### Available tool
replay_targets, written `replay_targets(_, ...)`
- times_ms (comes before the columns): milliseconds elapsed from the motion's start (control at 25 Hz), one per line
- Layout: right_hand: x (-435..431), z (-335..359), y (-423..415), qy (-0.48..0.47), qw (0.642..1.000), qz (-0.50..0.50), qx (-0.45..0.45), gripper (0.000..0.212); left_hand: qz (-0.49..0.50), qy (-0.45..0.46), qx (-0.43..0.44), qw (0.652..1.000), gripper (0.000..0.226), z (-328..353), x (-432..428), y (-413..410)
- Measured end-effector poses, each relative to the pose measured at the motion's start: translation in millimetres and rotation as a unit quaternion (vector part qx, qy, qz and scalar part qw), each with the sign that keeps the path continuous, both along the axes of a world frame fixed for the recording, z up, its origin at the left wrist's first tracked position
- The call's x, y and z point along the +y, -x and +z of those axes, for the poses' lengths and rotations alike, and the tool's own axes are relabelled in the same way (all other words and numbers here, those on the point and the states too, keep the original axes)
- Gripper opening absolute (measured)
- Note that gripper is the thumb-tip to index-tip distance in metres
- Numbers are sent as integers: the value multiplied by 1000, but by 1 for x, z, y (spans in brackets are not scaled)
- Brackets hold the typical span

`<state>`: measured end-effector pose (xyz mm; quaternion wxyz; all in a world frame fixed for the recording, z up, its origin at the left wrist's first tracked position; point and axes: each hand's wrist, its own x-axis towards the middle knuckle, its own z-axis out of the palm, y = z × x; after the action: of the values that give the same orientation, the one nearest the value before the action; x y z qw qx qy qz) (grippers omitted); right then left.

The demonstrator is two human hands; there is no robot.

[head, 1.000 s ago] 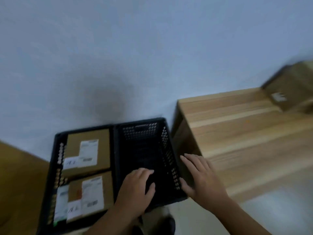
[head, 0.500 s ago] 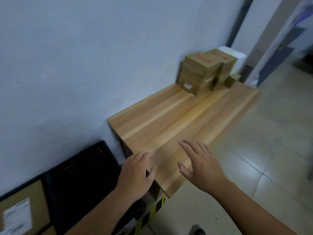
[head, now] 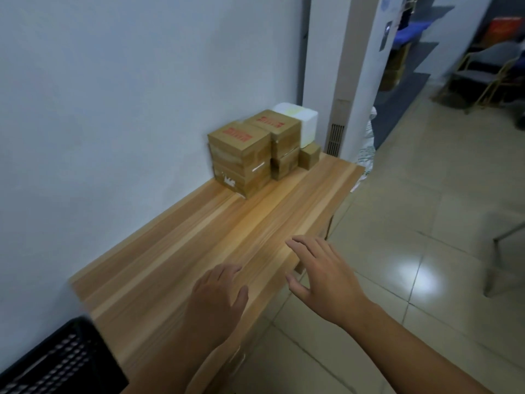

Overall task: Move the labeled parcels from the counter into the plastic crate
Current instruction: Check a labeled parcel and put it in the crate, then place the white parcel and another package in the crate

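Note:
Brown cardboard parcels (head: 241, 157) with red print on top stand stacked at the far end of the wooden counter (head: 199, 240), against the wall. A second stack (head: 279, 143) and a small box (head: 309, 156) sit just behind, beside a white foam box (head: 301, 120). My left hand (head: 217, 300) hovers over the counter's near part, fingers relaxed, holding nothing. My right hand (head: 324, 274) is spread open over the counter's front edge, also empty. A corner of the black plastic crate (head: 56, 362) shows at the bottom left.
A pale wall runs along the counter's left side. A white pillar (head: 349, 75) stands behind the parcels. Tiled floor (head: 412, 223) lies to the right, with shelves and chairs (head: 483, 72) in the background and a chair leg (head: 508, 231) at the right edge.
The view has swung from the crate, with its two labelled parcels, up and right along the counter. Both empty hands moved from over the crate to over the counter, toward the stacked parcels.

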<state>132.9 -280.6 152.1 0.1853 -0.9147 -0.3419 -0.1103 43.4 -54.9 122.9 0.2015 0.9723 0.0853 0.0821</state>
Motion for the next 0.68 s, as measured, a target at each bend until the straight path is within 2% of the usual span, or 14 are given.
replay_targets(400, -60, -19, -187, 17, 1000, -20, -7, 58, -15, 38, -25, 999, 39, -25, -51, -215)
replay_targets(680, -99, -28, -341, 16, 998, -41, 48, 59, -2, 79, -17, 997, 45, -21, -80, -376)
